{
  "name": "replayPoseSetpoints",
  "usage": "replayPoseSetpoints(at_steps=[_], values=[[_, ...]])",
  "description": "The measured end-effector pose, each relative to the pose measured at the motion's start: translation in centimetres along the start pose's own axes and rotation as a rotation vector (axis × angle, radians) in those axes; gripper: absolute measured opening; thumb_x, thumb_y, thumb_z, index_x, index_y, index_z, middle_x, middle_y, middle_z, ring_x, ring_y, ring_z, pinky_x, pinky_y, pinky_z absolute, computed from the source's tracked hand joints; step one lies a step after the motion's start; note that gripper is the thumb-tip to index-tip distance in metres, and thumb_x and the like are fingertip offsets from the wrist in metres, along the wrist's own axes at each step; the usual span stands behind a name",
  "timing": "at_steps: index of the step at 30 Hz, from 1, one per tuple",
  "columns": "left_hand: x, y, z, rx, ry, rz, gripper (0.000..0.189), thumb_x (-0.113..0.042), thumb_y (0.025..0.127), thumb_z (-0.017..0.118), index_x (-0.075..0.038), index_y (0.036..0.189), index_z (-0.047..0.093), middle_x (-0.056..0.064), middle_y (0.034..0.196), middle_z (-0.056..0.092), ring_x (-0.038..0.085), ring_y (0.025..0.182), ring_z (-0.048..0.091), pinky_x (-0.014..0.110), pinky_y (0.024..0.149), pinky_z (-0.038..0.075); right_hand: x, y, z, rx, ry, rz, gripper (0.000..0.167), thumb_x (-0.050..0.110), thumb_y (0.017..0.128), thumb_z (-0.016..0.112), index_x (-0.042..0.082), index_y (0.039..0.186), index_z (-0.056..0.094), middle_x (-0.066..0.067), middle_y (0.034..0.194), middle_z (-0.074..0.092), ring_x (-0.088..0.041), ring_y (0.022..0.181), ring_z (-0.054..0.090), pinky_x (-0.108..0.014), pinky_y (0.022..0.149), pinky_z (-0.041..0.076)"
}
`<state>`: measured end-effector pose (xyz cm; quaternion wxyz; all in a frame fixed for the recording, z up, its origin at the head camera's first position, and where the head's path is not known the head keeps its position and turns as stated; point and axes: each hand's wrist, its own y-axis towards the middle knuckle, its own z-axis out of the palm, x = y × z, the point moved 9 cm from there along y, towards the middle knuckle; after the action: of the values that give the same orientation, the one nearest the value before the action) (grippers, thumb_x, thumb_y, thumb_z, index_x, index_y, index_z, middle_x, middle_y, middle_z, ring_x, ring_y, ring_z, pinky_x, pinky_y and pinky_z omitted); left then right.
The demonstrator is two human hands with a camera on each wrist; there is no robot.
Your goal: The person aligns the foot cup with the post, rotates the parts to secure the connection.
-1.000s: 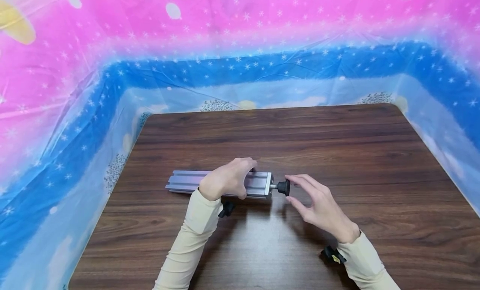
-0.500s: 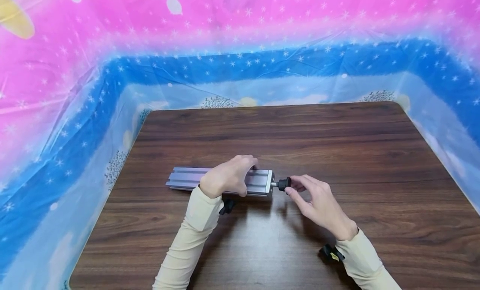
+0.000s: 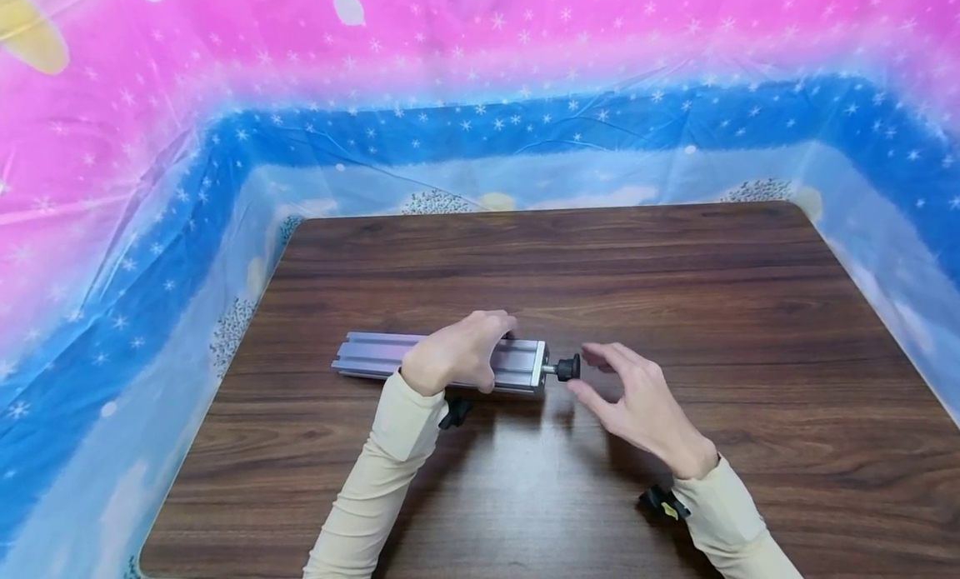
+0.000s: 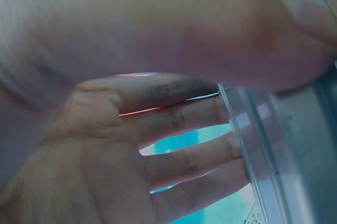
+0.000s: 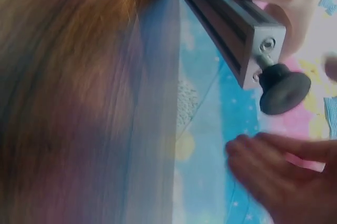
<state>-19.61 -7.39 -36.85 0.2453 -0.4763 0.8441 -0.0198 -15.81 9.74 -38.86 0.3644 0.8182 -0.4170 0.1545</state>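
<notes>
A silver aluminium extrusion [image 3: 375, 354] lies lengthwise over the table. My left hand [image 3: 456, 356] grips it from above, the thumb on the near side and the fingers on the far side. In the left wrist view thumb and fingertips meet the grooved metal [image 4: 303, 150]. From the plate on its right end sticks a threaded stud with a black levelling foot [image 3: 572, 368]. My right hand [image 3: 637, 408] is spread around the foot, thumb and fingers apart from it. In the right wrist view the foot [image 5: 287, 93] has a gap between it and the right fingers [image 5: 253, 163].
The dark wood-grain table [image 3: 525, 271] has rounded far corners. A pink and blue printed cloth [image 3: 480, 129] hangs around its back and sides. Black devices [image 3: 662, 504] are strapped at both wrists.
Half a second ago my right fingers pinched the levelling foot; now they have spread off it. The left hand and the extrusion have stayed in place.
</notes>
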Motion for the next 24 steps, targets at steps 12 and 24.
replayPoseSetpoints(at_steps=[12, 24], values=[[0.0, 0.0, -0.1, -0.007, 0.006, 0.004, 0.064, 0.010, 0.065, 0.075, -0.001, 0.126, 0.058, 0.006, 0.108, 0.060, 0.020, 0.090, 0.053, 0.033, 0.076, 0.047, 1.6, 0.1, -0.6, -0.001, 0.050, -0.225, 0.054, 0.008, 0.078, 0.084, 0.002, 0.128, 0.064, -0.007, 0.122, 0.068, -0.021, 0.113, 0.065, -0.015, 0.105, 0.041], [0.1, -0.2, -0.2, -0.007, 0.004, 0.003, 0.064, 0.010, 0.065, 0.076, -0.001, 0.126, 0.058, 0.006, 0.106, 0.060, 0.020, 0.090, 0.054, 0.032, 0.076, 0.048, 1.3, 0.1, -0.5, -0.048, 0.027, -0.177, 0.034, 0.011, 0.083, 0.079, 0.001, 0.114, 0.070, -0.004, 0.100, 0.075, -0.017, 0.085, 0.074, -0.035, 0.077, 0.060]])
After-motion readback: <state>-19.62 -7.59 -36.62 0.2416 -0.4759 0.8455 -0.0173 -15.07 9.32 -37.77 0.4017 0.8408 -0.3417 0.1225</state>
